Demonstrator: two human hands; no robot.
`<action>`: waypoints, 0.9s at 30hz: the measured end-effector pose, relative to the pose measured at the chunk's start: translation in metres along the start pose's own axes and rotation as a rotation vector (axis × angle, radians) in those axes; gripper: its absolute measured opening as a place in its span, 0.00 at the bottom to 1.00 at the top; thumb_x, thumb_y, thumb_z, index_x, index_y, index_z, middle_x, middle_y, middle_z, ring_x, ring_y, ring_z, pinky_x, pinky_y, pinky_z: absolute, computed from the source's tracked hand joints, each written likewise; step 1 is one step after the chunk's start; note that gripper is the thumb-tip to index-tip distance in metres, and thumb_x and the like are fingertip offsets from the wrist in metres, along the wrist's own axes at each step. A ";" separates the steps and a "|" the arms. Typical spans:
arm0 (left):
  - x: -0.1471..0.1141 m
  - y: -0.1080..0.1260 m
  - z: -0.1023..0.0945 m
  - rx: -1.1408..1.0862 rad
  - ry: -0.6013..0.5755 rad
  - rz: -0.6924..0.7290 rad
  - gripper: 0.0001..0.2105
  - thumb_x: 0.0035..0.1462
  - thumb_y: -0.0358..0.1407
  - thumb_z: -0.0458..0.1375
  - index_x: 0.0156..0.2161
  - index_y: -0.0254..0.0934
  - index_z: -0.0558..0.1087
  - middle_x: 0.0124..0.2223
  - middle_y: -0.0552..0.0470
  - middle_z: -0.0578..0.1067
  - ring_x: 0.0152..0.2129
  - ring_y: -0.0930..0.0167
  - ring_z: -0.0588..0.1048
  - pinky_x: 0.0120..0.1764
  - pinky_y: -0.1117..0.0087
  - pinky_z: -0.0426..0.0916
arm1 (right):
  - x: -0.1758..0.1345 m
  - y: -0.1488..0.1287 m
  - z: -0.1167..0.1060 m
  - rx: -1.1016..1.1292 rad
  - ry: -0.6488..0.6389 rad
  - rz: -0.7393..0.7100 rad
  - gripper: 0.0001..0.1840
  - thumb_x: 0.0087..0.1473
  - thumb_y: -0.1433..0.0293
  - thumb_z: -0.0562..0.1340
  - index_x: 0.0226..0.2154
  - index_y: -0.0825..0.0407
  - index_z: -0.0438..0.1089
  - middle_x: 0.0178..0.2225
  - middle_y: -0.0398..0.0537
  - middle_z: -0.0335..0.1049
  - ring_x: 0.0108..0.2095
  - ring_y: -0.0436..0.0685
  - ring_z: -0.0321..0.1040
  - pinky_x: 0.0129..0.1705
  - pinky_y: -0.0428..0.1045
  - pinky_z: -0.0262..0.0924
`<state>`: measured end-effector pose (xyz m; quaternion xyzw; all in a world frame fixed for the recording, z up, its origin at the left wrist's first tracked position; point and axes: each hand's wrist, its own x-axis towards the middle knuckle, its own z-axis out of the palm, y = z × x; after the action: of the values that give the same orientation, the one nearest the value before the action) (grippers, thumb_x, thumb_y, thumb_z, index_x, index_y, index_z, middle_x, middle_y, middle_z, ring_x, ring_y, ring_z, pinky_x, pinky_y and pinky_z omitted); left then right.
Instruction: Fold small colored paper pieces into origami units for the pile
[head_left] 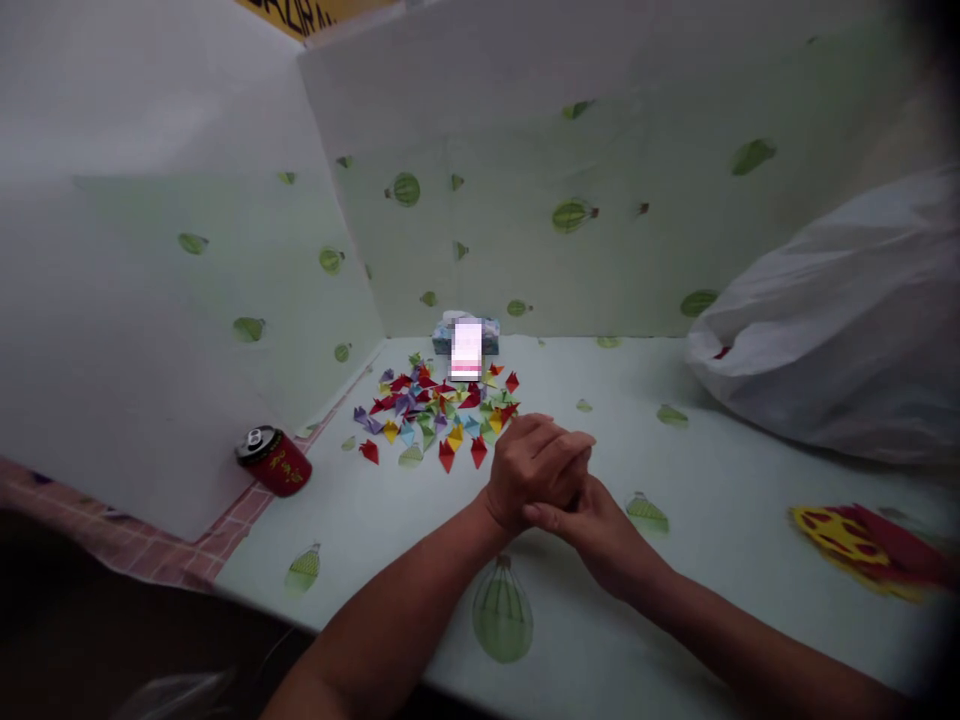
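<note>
My left hand (pixel 531 465) and my right hand (pixel 596 512) are clasped together above the middle of the table. The left hand lies on top, its fingers bent over the right, and the right thumb presses under the left hand near the wrist. Whether anything small is between the palms is hidden. Just beyond and to the left of the hands, many small folded paper pieces (pixel 427 410) in red, yellow, green, blue and purple lie scattered on the table. A phone (pixel 466 350) with a bright, blurred-out screen stands behind them, leaning against a tissue box (pixel 442 338).
At the left table edge, a red drink can (pixel 279 462) stands by the white side wall (pixel 150 350). A large white plastic bag (pixel 832 340) fills the back right. Near the right edge lies a blurred red and yellow item (pixel 862 540). The tablecloth (pixel 405 550) has green balloon prints.
</note>
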<state>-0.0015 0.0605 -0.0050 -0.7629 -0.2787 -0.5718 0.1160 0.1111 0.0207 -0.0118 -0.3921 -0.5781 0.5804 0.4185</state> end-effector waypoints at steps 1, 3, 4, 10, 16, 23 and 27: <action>-0.001 0.000 0.000 -0.002 -0.015 -0.020 0.07 0.62 0.29 0.54 0.37 0.41 0.74 0.26 0.54 0.77 0.24 0.70 0.73 0.43 0.63 0.73 | 0.001 0.001 0.000 0.004 -0.006 0.006 0.21 0.39 0.58 0.75 0.27 0.53 0.68 0.27 0.44 0.70 0.30 0.55 0.67 0.30 0.49 0.62; -0.001 -0.002 0.000 -0.011 -0.061 -0.052 0.08 0.62 0.30 0.54 0.36 0.42 0.74 0.26 0.54 0.77 0.25 0.70 0.74 0.45 0.62 0.73 | 0.000 0.003 0.001 0.018 -0.036 0.035 0.21 0.40 0.57 0.74 0.25 0.53 0.67 0.23 0.44 0.70 0.27 0.54 0.67 0.29 0.49 0.62; -0.001 -0.004 0.000 -0.017 -0.092 -0.061 0.08 0.62 0.31 0.54 0.35 0.42 0.74 0.26 0.54 0.77 0.25 0.70 0.74 0.46 0.61 0.72 | 0.000 0.003 0.002 0.030 -0.062 0.056 0.20 0.43 0.56 0.73 0.24 0.53 0.67 0.21 0.44 0.70 0.25 0.54 0.67 0.29 0.49 0.62; -0.003 -0.008 -0.001 -0.052 -0.118 -0.001 0.07 0.61 0.30 0.54 0.35 0.42 0.75 0.27 0.54 0.78 0.25 0.70 0.75 0.48 0.60 0.73 | 0.000 0.003 0.003 -0.022 0.020 -0.035 0.19 0.39 0.60 0.75 0.26 0.52 0.67 0.26 0.42 0.70 0.29 0.54 0.67 0.30 0.48 0.62; -0.007 -0.009 0.003 -0.040 -0.153 -0.045 0.09 0.63 0.33 0.53 0.35 0.43 0.76 0.28 0.53 0.79 0.26 0.70 0.77 0.48 0.60 0.73 | 0.002 0.002 0.000 -0.026 -0.025 0.070 0.22 0.39 0.57 0.74 0.18 0.52 0.65 0.19 0.44 0.68 0.25 0.54 0.65 0.29 0.49 0.59; -0.006 -0.009 0.002 -0.045 -0.136 0.015 0.08 0.62 0.31 0.54 0.36 0.42 0.75 0.27 0.54 0.79 0.25 0.71 0.76 0.49 0.60 0.73 | 0.001 0.002 0.000 -0.072 0.023 -0.007 0.20 0.36 0.61 0.76 0.21 0.53 0.67 0.22 0.43 0.68 0.26 0.53 0.65 0.27 0.47 0.58; -0.006 -0.009 0.003 -0.019 -0.168 -0.002 0.09 0.62 0.31 0.53 0.36 0.43 0.76 0.28 0.54 0.79 0.26 0.70 0.77 0.48 0.60 0.74 | 0.002 0.003 -0.001 -0.091 -0.009 0.056 0.21 0.38 0.59 0.76 0.18 0.53 0.67 0.19 0.45 0.70 0.24 0.53 0.66 0.27 0.48 0.60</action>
<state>-0.0056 0.0679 -0.0133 -0.8090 -0.2827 -0.5084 0.0842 0.1111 0.0231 -0.0150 -0.4240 -0.5945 0.5668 0.3814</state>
